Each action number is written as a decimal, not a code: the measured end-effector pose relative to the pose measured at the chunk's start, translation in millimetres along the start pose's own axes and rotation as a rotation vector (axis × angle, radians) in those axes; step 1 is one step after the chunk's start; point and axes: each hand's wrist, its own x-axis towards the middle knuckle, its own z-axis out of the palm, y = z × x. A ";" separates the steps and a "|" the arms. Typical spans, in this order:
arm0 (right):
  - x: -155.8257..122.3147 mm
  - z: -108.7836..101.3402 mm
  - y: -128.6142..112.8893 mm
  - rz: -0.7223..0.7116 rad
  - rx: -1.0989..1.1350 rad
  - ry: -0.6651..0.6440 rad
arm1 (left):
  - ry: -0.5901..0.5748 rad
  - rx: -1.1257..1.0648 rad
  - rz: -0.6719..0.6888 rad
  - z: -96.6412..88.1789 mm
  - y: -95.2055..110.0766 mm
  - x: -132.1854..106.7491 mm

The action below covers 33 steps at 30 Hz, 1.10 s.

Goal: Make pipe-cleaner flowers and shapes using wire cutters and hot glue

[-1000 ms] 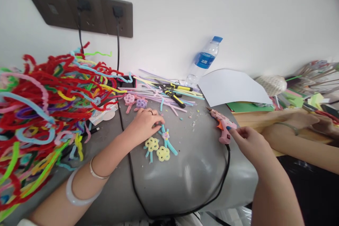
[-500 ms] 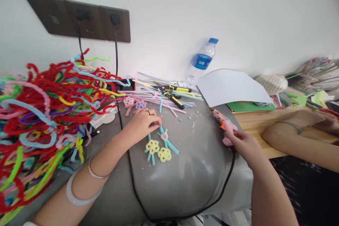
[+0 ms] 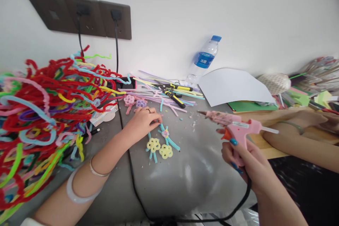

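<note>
My right hand (image 3: 246, 159) grips a pink hot glue gun (image 3: 242, 129) by its handle, raised above the grey surface. Its nozzle points left and a pale glue stick (image 3: 270, 130) pokes out of the back. Over on the left, my left hand (image 3: 144, 122) pinches the upper end of a light-blue pipe-cleaner piece (image 3: 172, 143) that has a small pinkish knot (image 3: 165, 133) on it. Just below the fingers lie two yellow pipe-cleaner flowers (image 3: 153, 144) with blue stems. A pink flower (image 3: 129, 100) and a purple flower (image 3: 141, 103) lie behind my left hand.
Tangled colourful pipe cleaners (image 3: 60, 102) pile up at left. Straight pipe cleaners lie behind with yellow-black pliers (image 3: 173, 97). A water bottle (image 3: 203, 60) leans on the wall near white paper (image 3: 235, 86). A black cord (image 3: 132, 180) loops across the front. Another person's arm (image 3: 299, 141) rests at right.
My right hand has lifted the glue gun off the surface and turned it so the nozzle points left. My left hand stays in nearly the same place.
</note>
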 end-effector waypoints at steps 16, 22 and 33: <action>-28.7 43.5 4.3 0.028 -0.165 -0.365 | 0.001 0.025 0.004 3.0 -1.6 0.1; -26.2 44.7 0.0 0.052 -0.184 -0.400 | -0.011 0.028 -0.022 1.3 1.0 0.1; -27.4 43.9 -1.9 0.080 -0.179 -0.375 | 0.010 0.051 0.012 3.7 -1.4 -1.0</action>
